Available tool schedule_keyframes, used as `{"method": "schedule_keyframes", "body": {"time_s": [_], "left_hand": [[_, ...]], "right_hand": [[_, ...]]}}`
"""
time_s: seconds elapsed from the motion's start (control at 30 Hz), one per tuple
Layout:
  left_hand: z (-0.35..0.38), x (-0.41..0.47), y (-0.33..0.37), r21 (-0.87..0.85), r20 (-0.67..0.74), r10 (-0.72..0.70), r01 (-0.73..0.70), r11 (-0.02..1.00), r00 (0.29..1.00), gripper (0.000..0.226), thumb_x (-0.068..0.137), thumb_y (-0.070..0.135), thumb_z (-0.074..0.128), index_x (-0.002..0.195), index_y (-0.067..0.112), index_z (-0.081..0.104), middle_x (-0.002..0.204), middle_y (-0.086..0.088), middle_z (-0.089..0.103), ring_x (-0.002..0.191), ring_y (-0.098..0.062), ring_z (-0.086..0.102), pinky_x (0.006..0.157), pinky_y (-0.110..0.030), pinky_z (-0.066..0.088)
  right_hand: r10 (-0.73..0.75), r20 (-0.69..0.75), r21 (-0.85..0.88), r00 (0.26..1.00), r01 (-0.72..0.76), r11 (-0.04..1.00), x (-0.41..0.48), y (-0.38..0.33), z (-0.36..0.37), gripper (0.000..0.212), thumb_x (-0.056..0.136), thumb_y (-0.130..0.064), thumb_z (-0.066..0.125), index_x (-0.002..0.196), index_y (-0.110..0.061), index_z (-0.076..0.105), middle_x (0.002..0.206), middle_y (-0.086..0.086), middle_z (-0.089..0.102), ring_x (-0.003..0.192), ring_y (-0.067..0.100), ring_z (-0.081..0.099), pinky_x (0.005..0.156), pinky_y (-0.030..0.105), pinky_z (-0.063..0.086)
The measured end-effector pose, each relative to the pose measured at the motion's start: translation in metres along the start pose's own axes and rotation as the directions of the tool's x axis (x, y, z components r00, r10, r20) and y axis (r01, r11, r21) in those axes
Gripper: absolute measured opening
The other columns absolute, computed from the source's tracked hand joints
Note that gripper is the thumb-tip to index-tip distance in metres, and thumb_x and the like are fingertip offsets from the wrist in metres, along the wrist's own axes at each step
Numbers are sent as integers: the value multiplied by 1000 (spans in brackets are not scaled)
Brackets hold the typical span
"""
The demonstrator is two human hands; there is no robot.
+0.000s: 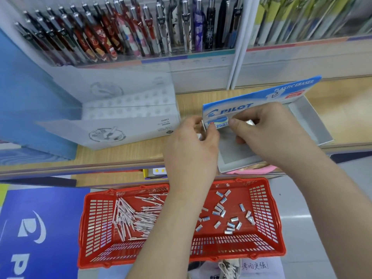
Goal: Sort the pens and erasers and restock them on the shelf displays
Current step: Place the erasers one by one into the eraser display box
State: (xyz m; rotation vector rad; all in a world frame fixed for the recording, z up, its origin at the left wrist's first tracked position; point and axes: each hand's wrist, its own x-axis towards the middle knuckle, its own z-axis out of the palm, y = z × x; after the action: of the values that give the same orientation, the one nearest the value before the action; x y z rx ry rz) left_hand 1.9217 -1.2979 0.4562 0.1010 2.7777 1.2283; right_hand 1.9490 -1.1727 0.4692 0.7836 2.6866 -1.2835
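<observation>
A blue-and-white Pilot eraser (220, 123) is pinched between my left hand (191, 141) and my right hand (267, 129), just in front of the header card of the Pilot eraser display box (314, 121) on the wooden shelf. My right hand also holds a second wrapped eraser (250, 122) under its fingers. Below the shelf, a red basket (275, 214) holds a heap of white pens (132, 216) on its left side and several loose erasers (227, 216) on its right.
A white Deli pen display tray (128, 111) with rows of empty holes stands left of the eraser box. Racks of patterned pens (124, 31) fill the shelf above. A blue Pilot sign (36, 228) sits lower left. My shoe (229, 268) shows under the basket.
</observation>
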Motion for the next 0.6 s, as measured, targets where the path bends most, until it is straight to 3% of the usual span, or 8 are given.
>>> {"method": "schedule_keyframes", "body": {"time_s": [0.1,0.17,0.27,0.33,0.43,0.53,0.6], "left_hand": [[-14,-12,2,-116,54,-21,27,993,998,38,88,34,54,125,30,50,97,15,62,88,-2,59,76,-22,49],[-25,-24,-1,-239,173,-55,96,966,983,49,84,21,58,129,34,43,96,17,62,82,5,59,65,-9,48],[-40,-43,-6,-430,373,-28,199,881,928,65,82,-5,55,127,39,42,104,16,62,71,4,59,57,-13,47],[-45,-51,-10,-464,372,53,137,875,927,69,84,-13,53,127,40,44,111,18,62,85,2,63,66,-19,51],[-45,-57,-7,-496,331,133,52,867,934,65,83,-4,63,125,44,49,116,22,61,103,-4,62,81,-18,51],[-41,-59,-1,-376,281,195,-79,923,940,57,79,15,71,122,49,52,113,19,65,96,-1,63,87,-26,51],[-39,-57,0,-270,244,245,-177,946,938,63,75,13,72,123,47,52,112,21,64,93,4,61,84,-19,50]], "right_hand": [[-15,-58,48,998,17,999,-8,2,-11,16,90,-33,58,83,-29,71,64,-8,66,59,3,56,54,24,42],[-9,-70,204,997,24,979,-17,2,-20,17,90,-30,57,81,-30,72,61,-8,65,49,2,50,51,22,42],[1,24,476,1000,-13,879,-38,-1,-25,19,92,-23,55,84,-24,73,58,-1,58,47,8,50,45,18,42],[16,142,632,990,-103,768,-51,-3,-22,16,89,-22,58,87,-20,73,59,2,55,47,13,54,44,18,42],[-4,262,718,965,-192,669,-66,-4,-15,23,73,-32,64,89,-16,72,64,8,60,47,16,51,44,21,40],[-3,281,650,960,-188,736,-72,-3,-7,33,64,-44,73,85,-18,70,69,20,60,53,21,44,51,30,39],[-27,273,596,962,-147,790,-74,-5,-4,35,64,-44,80,83,-18,67,73,21,64,57,21,46,57,37,39]]}}
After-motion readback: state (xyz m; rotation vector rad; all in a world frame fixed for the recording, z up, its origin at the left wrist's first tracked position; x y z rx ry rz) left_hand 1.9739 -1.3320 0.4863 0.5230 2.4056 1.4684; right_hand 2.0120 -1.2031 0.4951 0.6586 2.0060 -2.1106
